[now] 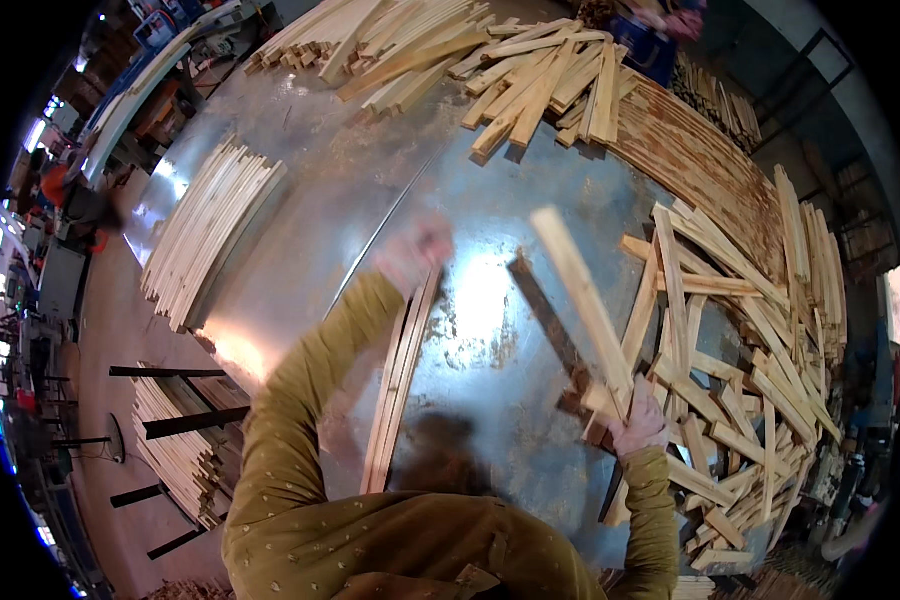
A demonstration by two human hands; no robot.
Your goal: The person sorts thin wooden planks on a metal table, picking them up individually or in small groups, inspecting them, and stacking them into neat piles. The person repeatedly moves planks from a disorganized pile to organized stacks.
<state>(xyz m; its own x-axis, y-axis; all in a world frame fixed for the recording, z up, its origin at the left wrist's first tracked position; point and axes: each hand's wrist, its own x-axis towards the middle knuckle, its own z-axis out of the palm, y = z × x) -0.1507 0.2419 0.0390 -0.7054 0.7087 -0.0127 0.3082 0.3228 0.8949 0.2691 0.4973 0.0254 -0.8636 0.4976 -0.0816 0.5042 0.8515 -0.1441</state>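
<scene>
My right hand [642,425] is closed round the near end of a pale wooden strip [582,295]. The strip slants up and away to the left over the shiny metal table [510,400], above its dark reflection. A short wood piece [600,400] shows beside that hand, and I cannot tell whether it is held too. My left hand [413,255] is at the far end of a few narrow wooden strips [402,385] lying side by side, pointing away from my body. Motion smears its fingers, so their grip is unclear.
A jumbled heap of wooden strips [740,400] covers the table's right side. More loose strips [550,85] and a stack [380,40] lie at the far edge. A neat row of strips [210,230] sits at left, with another stack [175,440] on a black-armed rack below.
</scene>
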